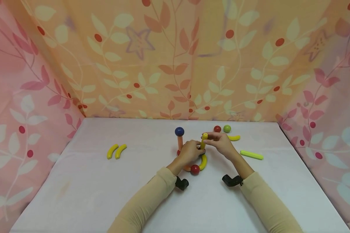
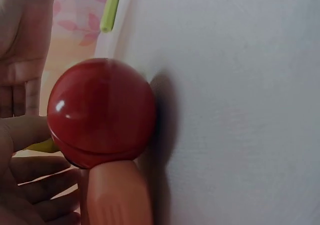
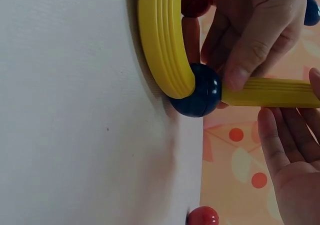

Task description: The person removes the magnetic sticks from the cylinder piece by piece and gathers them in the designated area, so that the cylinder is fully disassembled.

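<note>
A straight yellow rod [image 1: 203,142] stands upright on a dark blue ball [image 3: 202,97]. My left hand [image 1: 189,151] pinches the rod's lower end, its thumb right at the ball. Higher up, my right hand [image 1: 221,144] holds the same rod between thumb and fingers. From the blue ball a curved yellow stick [image 3: 162,40] runs along the table to a red ball [image 2: 102,112]. That red ball also joins a curved orange stick [image 2: 120,192]. Behind my left hand rises an orange rod [image 1: 180,142] topped by another blue ball [image 1: 179,131]; the hand partly hides its base.
Two curved yellow sticks [image 1: 112,151] lie on the left of the white table [image 1: 75,194]. Back right are a loose red ball [image 1: 217,128], a green ball [image 1: 227,128] and a curved yellow stick [image 1: 234,138]. A yellow-green rod [image 1: 251,155] lies beside my right forearm.
</note>
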`<state>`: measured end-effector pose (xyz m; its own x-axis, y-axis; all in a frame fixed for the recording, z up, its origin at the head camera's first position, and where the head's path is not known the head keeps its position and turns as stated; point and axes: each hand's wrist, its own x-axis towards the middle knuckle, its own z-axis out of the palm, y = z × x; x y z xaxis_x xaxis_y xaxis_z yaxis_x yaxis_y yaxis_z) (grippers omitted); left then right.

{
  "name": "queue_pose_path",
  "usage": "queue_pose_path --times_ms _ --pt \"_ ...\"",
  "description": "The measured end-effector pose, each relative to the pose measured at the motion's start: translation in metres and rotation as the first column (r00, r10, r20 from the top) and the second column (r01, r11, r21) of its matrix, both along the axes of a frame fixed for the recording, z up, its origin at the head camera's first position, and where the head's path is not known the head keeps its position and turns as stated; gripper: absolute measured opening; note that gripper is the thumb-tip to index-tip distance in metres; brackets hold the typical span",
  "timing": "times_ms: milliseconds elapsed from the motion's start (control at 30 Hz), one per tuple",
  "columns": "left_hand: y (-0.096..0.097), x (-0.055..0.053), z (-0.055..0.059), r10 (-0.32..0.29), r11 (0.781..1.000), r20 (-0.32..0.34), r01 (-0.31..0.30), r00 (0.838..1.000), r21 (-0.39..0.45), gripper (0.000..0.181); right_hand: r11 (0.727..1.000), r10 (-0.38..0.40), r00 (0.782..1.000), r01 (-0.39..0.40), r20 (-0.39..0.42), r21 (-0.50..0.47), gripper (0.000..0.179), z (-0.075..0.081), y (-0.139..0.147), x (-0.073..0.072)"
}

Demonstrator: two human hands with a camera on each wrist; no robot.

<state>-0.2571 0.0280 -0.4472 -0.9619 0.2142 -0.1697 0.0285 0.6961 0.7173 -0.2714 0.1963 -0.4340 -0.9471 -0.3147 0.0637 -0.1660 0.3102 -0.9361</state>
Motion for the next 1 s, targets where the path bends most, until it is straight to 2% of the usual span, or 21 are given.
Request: queue_pose_path --times_ms 100,267,667,1000 --pt "0.001 0.000 -0.002 -0.028 0.999 -0.018 0.028 0.999 -0.044 0.034 1.000 0.005 1.000 -0.005 -0.012 -0.001 0.040 -0.003 0.000 0.000" --pt "0.002 0.001 -0.003 -0.041 0.998 -0.024 0.039 0.999 -0.054 0.026 1.000 0.004 1.000 -0.003 -0.015 0.018 0.041 -0.006 -0.001 0.000" --pt "0.005 0.003 -0.001 0.004 0.998 0.002 -0.003 1.000 -0.064 0.030 0.997 -0.065 0.996 0.067 0.059 -0.026 0.041 -0.004 0.000 -0.001" --pt "0.009 0.002 -0.002 -0.001 0.997 -0.010 0.001 1.000 -0.079 0.029 0.986 -0.087 0.993 0.097 0.082 -0.133 0.046 -0.015 0.011 -0.004"
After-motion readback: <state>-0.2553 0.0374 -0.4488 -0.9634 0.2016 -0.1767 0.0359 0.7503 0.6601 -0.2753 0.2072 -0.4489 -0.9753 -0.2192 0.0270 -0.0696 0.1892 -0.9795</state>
